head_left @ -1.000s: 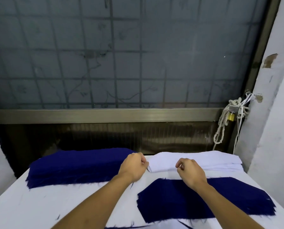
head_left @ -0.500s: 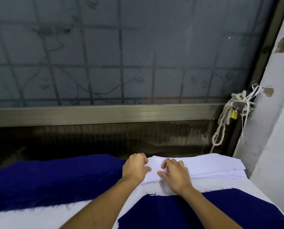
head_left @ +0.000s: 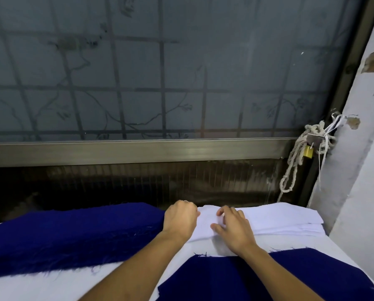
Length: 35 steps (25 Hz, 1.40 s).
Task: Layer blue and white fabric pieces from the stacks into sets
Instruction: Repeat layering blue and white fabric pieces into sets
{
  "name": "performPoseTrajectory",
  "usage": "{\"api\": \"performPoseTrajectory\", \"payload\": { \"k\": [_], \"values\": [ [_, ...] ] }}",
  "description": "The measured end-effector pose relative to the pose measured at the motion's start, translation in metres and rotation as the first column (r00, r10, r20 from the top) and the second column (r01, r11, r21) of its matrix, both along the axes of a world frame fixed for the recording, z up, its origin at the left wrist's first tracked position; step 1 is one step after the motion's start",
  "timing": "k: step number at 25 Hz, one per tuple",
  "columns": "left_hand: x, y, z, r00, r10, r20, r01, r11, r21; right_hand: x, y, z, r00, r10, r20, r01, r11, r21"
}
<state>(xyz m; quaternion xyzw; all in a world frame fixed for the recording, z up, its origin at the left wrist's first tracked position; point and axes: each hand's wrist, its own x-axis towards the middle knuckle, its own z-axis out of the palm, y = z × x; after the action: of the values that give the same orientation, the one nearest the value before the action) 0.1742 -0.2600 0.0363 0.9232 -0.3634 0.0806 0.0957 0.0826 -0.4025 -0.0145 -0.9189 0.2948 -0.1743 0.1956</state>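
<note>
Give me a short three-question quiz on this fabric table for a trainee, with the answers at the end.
1. True or false: the right hand rests on the blue stack.
2. Which lies nearest the person? A white stack, B blue stack, C flat blue piece.
3. Fill in: the blue stack lies to the ___ of the white stack.
Key: 1 false, it rests on the white stack; 2 C; 3 left.

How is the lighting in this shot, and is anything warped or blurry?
Head view: dim, cool light through the frosted window; the wide lens makes its bars fan out and the right wall lean; a soft shadow lies under the right hand; little blur.
</note>
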Motion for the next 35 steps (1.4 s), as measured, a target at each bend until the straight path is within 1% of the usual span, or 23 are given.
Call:
{"api": "performPoseTrajectory", "payload": {
  "k": [2, 3, 4, 5, 7, 10, 13, 16, 18, 21, 25, 27, 29, 32, 35],
  "values": [
    [-0.001, 0.003, 0.003, 0.983, -0.038, 0.178, 0.025, 0.997, 0.075, -0.002, -0.002, 0.004, 0.999, -0.032, 0.03, 0.035, 0.995, -0.097],
    [-0.002, 0.005, 0.004, 0.971, -0.063, 0.229, 0.048, 0.996, 0.071, -0.003, -0.003, 0.007, 0.998, -0.022, 0.064, 0.031, 0.99, -0.137],
    [-0.002, 0.005, 0.006, 0.967, -0.086, 0.24, 0.081, 0.996, 0.033, -0.004, -0.003, 0.011, 0.995, 0.011, 0.1, 0.004, 0.988, -0.152],
    [-0.004, 0.006, 0.008, 0.973, -0.111, 0.204, 0.12, 0.992, -0.035, -0.003, -0.003, 0.015, 0.99, 0.054, 0.13, -0.035, 0.988, -0.147],
    [-0.01, 0.011, 0.016, 0.983, -0.17, 0.067, 0.181, 0.962, -0.206, -0.001, -0.001, 0.023, 0.975, 0.123, 0.183, -0.102, 0.987, -0.122],
    [-0.019, 0.021, 0.028, 0.973, -0.206, -0.1, 0.155, 0.913, -0.377, -0.003, 0.001, 0.037, 0.973, 0.103, 0.205, -0.09, 0.993, -0.072],
    [-0.015, 0.037, 0.039, 0.964, -0.18, -0.195, 0.069, 0.88, -0.471, -0.016, -0.005, 0.05, 0.988, 0.041, 0.146, -0.026, 0.995, -0.1],
    [-0.007, 0.063, 0.049, 0.946, -0.157, -0.284, -0.011, 0.858, -0.514, -0.039, -0.01, 0.067, 0.993, 0.034, 0.116, -0.019, 0.991, -0.13],
    [0.001, 0.086, 0.053, 0.947, -0.11, -0.301, -0.075, 0.838, -0.541, -0.054, -0.01, 0.077, 0.991, 0.05, 0.125, -0.034, 0.991, -0.127],
    [0.008, 0.124, 0.063, 0.95, -0.038, -0.311, -0.163, 0.789, -0.593, -0.078, 0.0, 0.089, 0.987, 0.044, 0.156, -0.038, 0.998, -0.042],
    [0.011, 0.167, 0.072, 0.956, 0.03, -0.293, -0.21, 0.766, -0.607, -0.098, 0.014, 0.093, 0.992, 0.038, 0.117, -0.038, 0.999, -0.004],
    [0.006, 0.193, 0.074, 0.958, 0.054, -0.283, -0.224, 0.758, -0.612, -0.108, 0.029, 0.093, 0.991, 0.054, 0.121, -0.06, 0.997, 0.05],
    [0.002, 0.215, 0.074, 0.954, 0.073, -0.292, -0.246, 0.748, -0.616, -0.115, 0.043, 0.092, 0.985, 0.071, 0.155, -0.092, 0.987, 0.133],
    [-0.005, 0.246, 0.069, 0.944, 0.117, -0.309, -0.294, 0.722, -0.627, -0.126, 0.062, 0.086, 0.966, 0.063, 0.25, -0.128, 0.959, 0.254],
    [-0.013, 0.278, 0.057, 0.933, 0.166, -0.318, -0.34, 0.694, -0.635, -0.135, 0.08, 0.076, 0.959, 0.077, 0.273, -0.162, 0.938, 0.307]
  ]
}}
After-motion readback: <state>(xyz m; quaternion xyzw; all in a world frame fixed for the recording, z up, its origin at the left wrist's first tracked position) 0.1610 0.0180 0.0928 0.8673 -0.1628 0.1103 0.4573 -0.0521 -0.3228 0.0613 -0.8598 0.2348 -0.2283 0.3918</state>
